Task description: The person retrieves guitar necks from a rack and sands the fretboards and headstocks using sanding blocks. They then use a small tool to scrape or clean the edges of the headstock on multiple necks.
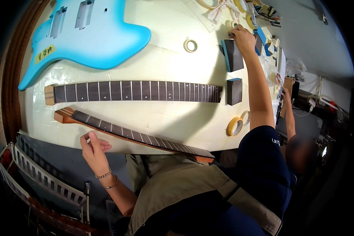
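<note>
My right hand [244, 39] reaches to the far right of the table, its fingers closed on a small roll of pale masking tape [230, 24], partly hidden by them. My left hand [93, 150] is open and holds nothing, fingers loosely bent, beside the table's near edge. Just beyond it lies a guitar neck [141, 136] with a dark fretted fingerboard, slanting along that edge and turned partly on its side. A second guitar neck [135, 91] lies flat behind it, fingerboard up. At the far left rests a blue and white guitar body [106, 43] with a yellow label.
Dark sanding blocks [235, 91] and a yellow tape roll [235, 126] lie near my right arm. Another cream tape roll [190, 46] sits mid-table [169, 67]. Clutter fills the far right corner. Another person's arm [289, 112] shows at right. A pale slatted rack [47, 173] stands at lower left.
</note>
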`<state>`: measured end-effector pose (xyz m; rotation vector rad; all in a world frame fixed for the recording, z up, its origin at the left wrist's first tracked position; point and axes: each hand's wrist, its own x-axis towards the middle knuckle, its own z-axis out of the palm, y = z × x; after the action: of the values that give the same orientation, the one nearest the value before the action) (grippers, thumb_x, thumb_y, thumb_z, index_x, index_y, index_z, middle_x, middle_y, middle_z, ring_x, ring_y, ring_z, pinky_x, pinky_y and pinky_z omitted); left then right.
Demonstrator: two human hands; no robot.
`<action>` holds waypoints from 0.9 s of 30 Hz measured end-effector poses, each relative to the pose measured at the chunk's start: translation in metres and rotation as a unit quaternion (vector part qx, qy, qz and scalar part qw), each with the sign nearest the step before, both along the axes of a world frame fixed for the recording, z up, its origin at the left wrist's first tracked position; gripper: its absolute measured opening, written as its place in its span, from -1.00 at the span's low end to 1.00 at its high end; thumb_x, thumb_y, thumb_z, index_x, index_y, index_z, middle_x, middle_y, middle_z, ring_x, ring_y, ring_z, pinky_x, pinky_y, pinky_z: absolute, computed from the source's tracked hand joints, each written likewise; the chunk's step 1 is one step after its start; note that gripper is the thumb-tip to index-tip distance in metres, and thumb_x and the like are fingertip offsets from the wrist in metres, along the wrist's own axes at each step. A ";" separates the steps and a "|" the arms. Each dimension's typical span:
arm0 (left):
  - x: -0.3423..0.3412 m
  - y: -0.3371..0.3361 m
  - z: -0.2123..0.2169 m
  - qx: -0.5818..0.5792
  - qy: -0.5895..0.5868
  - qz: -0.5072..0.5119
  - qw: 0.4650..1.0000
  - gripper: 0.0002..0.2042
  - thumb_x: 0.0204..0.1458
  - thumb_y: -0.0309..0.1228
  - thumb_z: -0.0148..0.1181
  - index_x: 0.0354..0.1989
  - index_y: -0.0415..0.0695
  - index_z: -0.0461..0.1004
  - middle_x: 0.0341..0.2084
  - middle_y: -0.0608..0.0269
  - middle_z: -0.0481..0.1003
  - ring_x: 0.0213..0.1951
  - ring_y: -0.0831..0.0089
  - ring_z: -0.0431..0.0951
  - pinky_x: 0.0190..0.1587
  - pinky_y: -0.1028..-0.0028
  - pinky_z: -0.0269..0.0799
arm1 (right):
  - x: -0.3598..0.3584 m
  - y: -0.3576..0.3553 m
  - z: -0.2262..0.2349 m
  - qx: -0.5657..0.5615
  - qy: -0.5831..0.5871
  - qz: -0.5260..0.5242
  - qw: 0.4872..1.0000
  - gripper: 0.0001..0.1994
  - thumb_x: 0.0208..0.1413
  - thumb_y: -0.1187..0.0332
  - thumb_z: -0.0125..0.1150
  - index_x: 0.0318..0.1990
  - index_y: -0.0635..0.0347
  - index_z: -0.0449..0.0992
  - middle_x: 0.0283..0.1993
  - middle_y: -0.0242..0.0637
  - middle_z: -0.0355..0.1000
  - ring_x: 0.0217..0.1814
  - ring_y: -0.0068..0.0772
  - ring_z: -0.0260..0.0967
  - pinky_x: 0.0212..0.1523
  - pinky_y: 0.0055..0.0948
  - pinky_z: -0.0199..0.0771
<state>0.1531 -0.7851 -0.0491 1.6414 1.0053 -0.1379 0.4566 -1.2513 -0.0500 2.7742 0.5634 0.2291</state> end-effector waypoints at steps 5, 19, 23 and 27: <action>-0.011 0.010 0.007 0.167 -0.111 0.040 0.979 -0.73 0.07 -0.27 0.06 -0.35 -0.29 0.32 -0.63 0.17 0.42 -0.59 0.49 0.43 -0.50 0.56 0.34 | -0.025 0.062 0.038 0.098 -0.052 -0.007 0.994 -0.90 -0.14 0.35 0.22 -0.39 -0.01 0.55 -0.33 -0.43 0.40 -0.32 -0.34 0.39 -0.37 -0.41 0.38; 0.012 -0.005 0.052 0.009 -0.306 -0.100 0.947 -0.64 0.08 -0.53 0.00 0.08 -0.30 0.28 -0.39 0.25 0.43 -0.51 0.66 0.31 -0.43 0.67 0.29 | -0.203 0.341 0.065 0.709 0.483 -0.047 0.511 -0.80 0.16 0.31 -0.02 -0.23 0.27 0.41 -0.38 -0.42 0.27 -0.44 -0.72 0.17 -0.46 -0.71 0.19; 0.003 0.006 0.029 0.061 -0.348 -0.076 0.932 -0.79 0.06 -0.47 0.03 -0.14 -0.22 0.43 -0.56 0.26 0.36 -0.59 0.58 0.30 -0.51 0.61 0.24 | -0.202 0.338 0.061 0.578 0.584 -0.018 0.570 -0.75 0.20 0.24 -0.09 -0.30 0.26 0.38 -0.51 -0.43 0.31 -0.50 -0.71 0.18 -0.51 -0.67 0.18; -0.001 0.011 0.027 0.098 -0.326 -0.092 0.936 -0.82 0.04 -0.38 0.09 -0.27 -0.23 0.47 -0.59 0.26 0.37 -0.58 0.51 0.31 -0.53 0.57 0.23 | -0.203 0.345 0.056 0.523 0.568 0.037 0.634 -0.70 0.18 0.21 -0.04 -0.46 0.24 0.44 -0.69 -0.42 0.27 -0.67 -0.66 0.13 -0.63 -0.61 0.14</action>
<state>0.1520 -0.7737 -0.0219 1.7836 0.3626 0.3766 0.2537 -0.9058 0.0062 3.6338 1.0134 -1.9454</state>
